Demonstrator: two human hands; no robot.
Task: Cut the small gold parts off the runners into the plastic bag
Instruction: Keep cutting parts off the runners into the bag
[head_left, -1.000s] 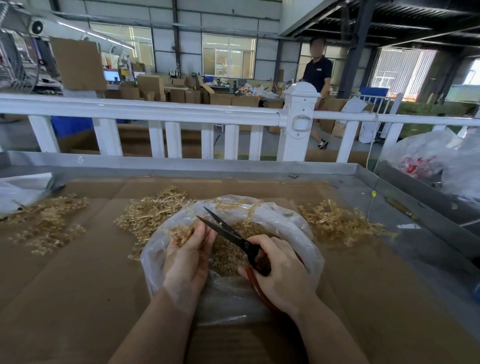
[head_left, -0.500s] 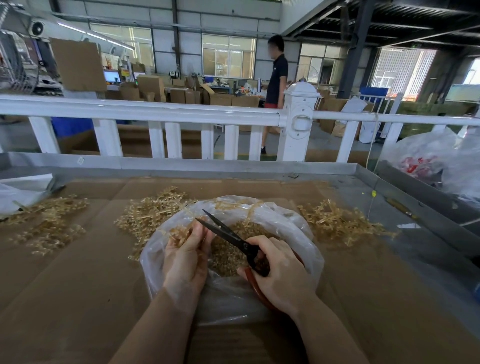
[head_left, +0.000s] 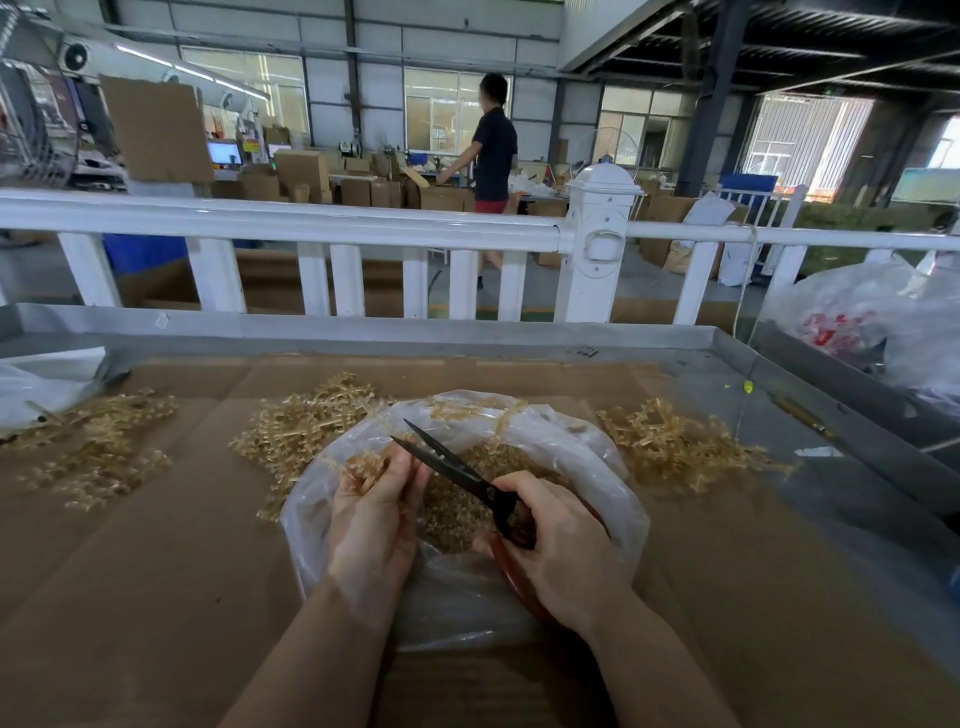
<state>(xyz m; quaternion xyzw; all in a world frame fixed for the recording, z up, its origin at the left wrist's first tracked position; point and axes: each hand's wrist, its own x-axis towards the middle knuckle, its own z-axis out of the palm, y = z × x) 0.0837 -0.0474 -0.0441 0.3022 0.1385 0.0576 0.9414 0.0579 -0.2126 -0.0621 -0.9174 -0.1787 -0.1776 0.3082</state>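
Cardboard-lined desk (head_left: 156, 571): light, brittle runner (head_left: 363, 465) is pinched by left hand (head_left: 371, 525) fingers near cut; scissors (head_left: 457, 475) gripped w/ right hand (head_left: 563, 551) over plastic bag (head_left: 613, 499).

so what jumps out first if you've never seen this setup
First, the two hands at centre: the left hand holds a small gold plastic runner and the right hand grips black-bladed scissors, blades open, over a clear plastic bag of cut gold parts. Loose heaps of gold runners lie around it on the brown cardboard-lined table.
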